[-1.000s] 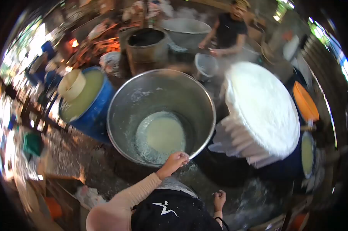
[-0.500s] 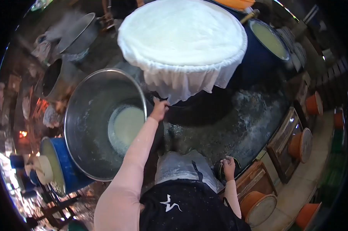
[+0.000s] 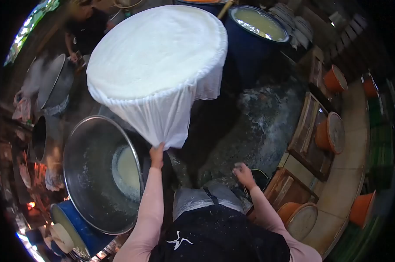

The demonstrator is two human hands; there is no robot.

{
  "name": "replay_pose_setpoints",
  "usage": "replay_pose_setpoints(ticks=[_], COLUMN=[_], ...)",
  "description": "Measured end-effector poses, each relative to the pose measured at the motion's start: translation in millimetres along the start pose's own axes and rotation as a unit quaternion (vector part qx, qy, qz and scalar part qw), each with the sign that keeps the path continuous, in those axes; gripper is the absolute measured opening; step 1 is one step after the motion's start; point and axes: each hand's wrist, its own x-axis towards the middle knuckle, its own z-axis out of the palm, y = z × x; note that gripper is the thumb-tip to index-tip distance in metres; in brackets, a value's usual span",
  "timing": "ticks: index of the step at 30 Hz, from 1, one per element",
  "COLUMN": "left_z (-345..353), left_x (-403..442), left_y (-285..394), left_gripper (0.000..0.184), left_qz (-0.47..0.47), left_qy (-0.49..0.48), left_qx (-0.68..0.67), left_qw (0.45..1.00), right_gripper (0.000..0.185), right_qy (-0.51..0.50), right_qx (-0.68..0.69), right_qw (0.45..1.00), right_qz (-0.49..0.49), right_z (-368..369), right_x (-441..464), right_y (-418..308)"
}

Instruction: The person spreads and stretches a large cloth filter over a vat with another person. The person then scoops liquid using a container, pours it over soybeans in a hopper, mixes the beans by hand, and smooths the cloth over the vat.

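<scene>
A white cloth (image 3: pixel 156 54) covers a large round container at the upper middle, its edge hanging down in folds. My left hand (image 3: pixel 157 157) grips the lower hem of that cloth and draws it down to a point. To the left of this hand stands a big metal pot (image 3: pixel 90 174) with some pale liquid (image 3: pixel 128 172) at its bottom. My right hand (image 3: pixel 243 174) hangs over the floor at the lower right, apart from the cloth; its fingers are blurred.
A person (image 3: pixel 86 30) stands at the upper left. Blue barrels hold yellowish liquid at the top (image 3: pixel 254 48) and lower left (image 3: pixel 82 222). Orange buckets (image 3: pixel 326 135) and wooden frames (image 3: pixel 309 126) line the right side, beside a tiled ledge (image 3: pixel 348 153).
My left hand has left the pot's rim and taken hold of the cloth's hem. The view has turned right, so the pot and covered container appear further left.
</scene>
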Motion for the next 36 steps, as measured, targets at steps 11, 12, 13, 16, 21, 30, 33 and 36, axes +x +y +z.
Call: replay_pose_setpoints(ticks=[11,12,13,16,21,30,33,36], left_z=[-67,-26,-1,66,206,356,351,352], left_x=[-50,-76,-79,-65,-26,17,54,77], left_y=[-139,-87,-83,-72,22,233,249,264], left_gripper=[0.032,0.021,0.019,0.034,0.022,0.020,0.034,0.041], left_qz=[-0.168,-0.260,-0.251,-0.197,0.016,0.388,0.479,0.473], left_qy=[0.066,0.084,0.075,0.003,-0.104,0.051,0.206,0.333], left_qx=[0.097,0.040,0.035,0.059,0.031,0.129,0.230,0.376], left_qw=[0.979,0.961,0.964,0.979,0.994,0.911,0.822,0.724], right_gripper=[0.025,0.024,0.023,0.024,0.027,0.038,0.045,0.063], right_qy=[-0.026,-0.015,-0.004,0.060,0.096,0.173,0.126,0.092], right_qx=[0.202,0.204,0.204,0.175,0.148,-0.064,-0.081,-0.101], right_qw=[0.969,0.967,0.965,0.964,0.951,0.870,0.874,0.846], right_qz=[-0.138,-0.150,-0.162,-0.193,-0.254,-0.458,-0.462,-0.515], right_z=[-60,-72,-85,-114,-135,-118,-112,-100], right_x=[171,186,201,260,364,472,493,516], right_y=[-167,-180,-195,-230,-290,-360,-377,-376])
